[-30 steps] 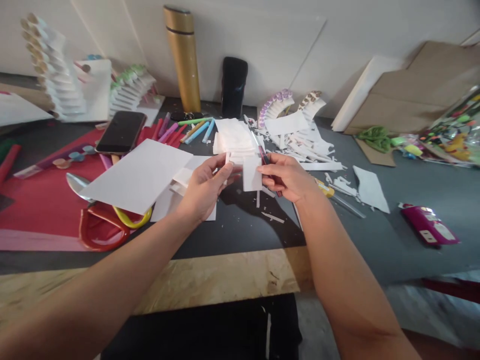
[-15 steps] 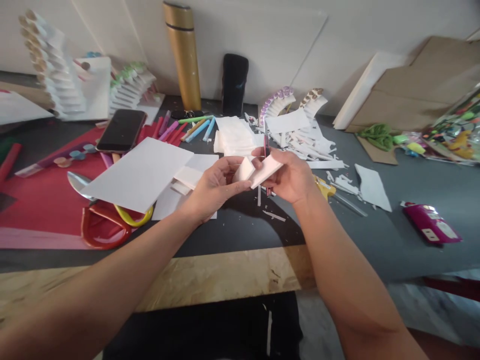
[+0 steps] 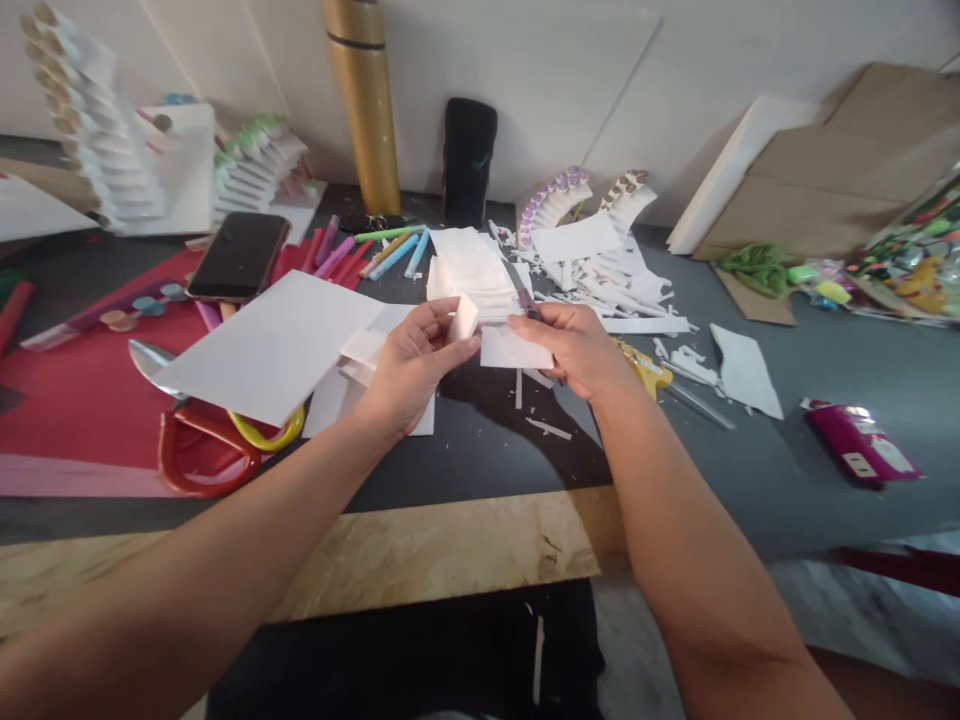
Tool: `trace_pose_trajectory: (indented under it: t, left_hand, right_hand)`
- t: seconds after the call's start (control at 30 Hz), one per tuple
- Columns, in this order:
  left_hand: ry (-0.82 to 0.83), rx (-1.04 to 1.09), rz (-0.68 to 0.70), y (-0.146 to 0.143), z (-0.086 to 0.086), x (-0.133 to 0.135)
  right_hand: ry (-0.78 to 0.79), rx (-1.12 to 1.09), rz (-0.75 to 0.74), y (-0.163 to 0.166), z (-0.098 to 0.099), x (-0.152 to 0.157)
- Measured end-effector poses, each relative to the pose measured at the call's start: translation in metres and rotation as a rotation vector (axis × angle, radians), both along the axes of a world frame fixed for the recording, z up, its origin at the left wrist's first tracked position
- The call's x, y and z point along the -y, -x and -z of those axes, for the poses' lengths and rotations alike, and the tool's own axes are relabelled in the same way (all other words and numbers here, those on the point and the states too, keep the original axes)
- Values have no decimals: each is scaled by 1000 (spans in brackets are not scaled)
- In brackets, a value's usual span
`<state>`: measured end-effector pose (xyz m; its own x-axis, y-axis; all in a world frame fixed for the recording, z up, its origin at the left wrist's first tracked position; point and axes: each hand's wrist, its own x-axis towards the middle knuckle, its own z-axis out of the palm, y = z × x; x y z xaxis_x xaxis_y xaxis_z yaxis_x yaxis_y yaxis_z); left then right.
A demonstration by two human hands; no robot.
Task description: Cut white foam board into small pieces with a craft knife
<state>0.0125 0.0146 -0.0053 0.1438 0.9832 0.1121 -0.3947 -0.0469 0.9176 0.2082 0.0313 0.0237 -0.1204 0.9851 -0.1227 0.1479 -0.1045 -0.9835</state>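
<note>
My left hand [image 3: 409, 365] pinches a small white foam-board piece [image 3: 465, 316] upright between thumb and fingers. Opposite it, my right hand [image 3: 585, 350] grips a flat white rectangle [image 3: 511, 350] under the thumb. The same hand also keeps a slim craft knife [image 3: 527, 300], its blade pointing up and away. A small gap separates the two white pieces. Just behind them rises a stack of white rectangles [image 3: 472, 270]. White sheets [image 3: 277, 345] lie beside my left wrist.
White offcuts [image 3: 600, 280] pile up behind my right hand, near a yellow glue gun [image 3: 646, 370]. Orange-handled scissors [image 3: 206, 455], a phone [image 3: 238, 255] and markers [image 3: 394, 258] lie left. A gold bottle [image 3: 367, 110] and black case [image 3: 469, 160] stand at the wall.
My hands have moved slightly apart. The rectangle in my right hand has turned from edge-on to flat, and the knife has tilted from upright to leaning left.
</note>
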Motion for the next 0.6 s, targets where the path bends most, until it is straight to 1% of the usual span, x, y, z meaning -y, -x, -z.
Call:
trace_pose_trajectory:
  t: [0.1, 0.23, 0.37, 0.43, 0.5, 0.6]
  left_hand:
    - [-40, -32, 32, 0, -1, 2]
    - [-1, -123, 131, 0, -5, 6]
    - [-12, -214, 159, 0, -4, 9]
    - [25, -185, 147, 0, -3, 8]
    - [75, -113, 130, 1, -3, 7]
    - [123, -6, 106, 1, -4, 5]
  right_hand:
    - [-21, 43, -38, 0, -3, 3]
    - [-94, 120, -79, 3, -8, 8]
    - [-104, 121, -162, 5, -10, 11]
    - [-85, 77, -178, 4, -8, 10]
    - [-82, 24, -179, 2, -6, 7]
    - [-113, -62, -201, -4, -3, 3]
